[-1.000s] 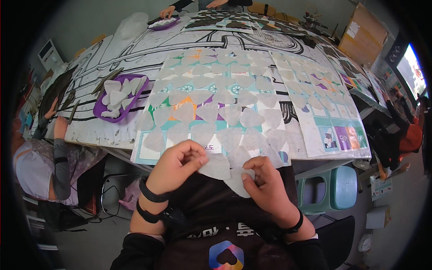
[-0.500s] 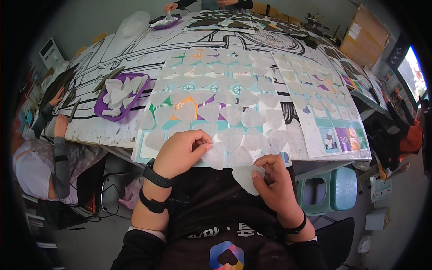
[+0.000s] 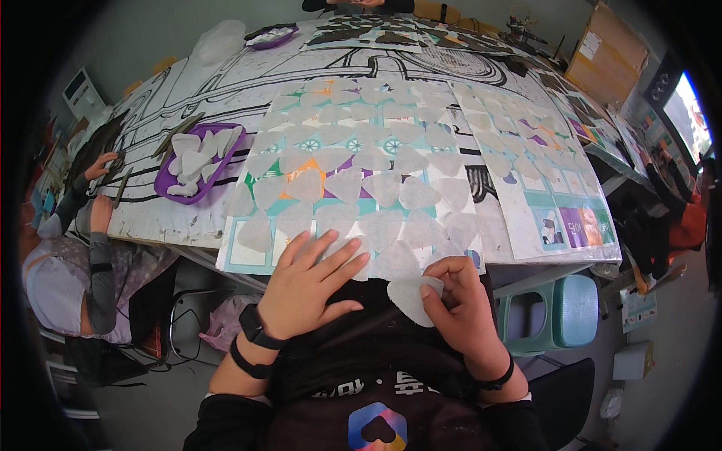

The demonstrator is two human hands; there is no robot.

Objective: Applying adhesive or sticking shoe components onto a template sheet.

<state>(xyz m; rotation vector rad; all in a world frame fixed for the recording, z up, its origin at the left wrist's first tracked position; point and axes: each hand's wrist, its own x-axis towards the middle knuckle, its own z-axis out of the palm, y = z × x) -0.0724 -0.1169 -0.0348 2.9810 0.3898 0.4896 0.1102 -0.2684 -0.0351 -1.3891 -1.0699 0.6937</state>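
Observation:
A thin white petal-shaped piece (image 3: 407,301) is pinched between the thumb and fingers of my right hand (image 3: 465,312), just off the table's near edge. My left hand (image 3: 304,289) is open, fingers spread, over the near edge of a colourful printed sheet (image 3: 235,259). Its fingertips lie on or just above petal pieces there, partly covering them; contact cannot be made out. Rows of similar translucent petal pieces (image 3: 344,186) cover most of the sheet, some overlapping.
A purple tray (image 3: 167,192) of white petals stands to the left. On the right lies a second printed sheet (image 3: 526,237) with petals. Dark pieces (image 3: 361,34) cover sheets at the back. A teal stool (image 3: 575,314) stands below right. Other people work around the table.
My left hand has gone from a closed pinch at a petal near the sheet's edge to spread fingers, slightly lower. My right hand keeps its petal nearly still. The far person's hand has left the far tray.

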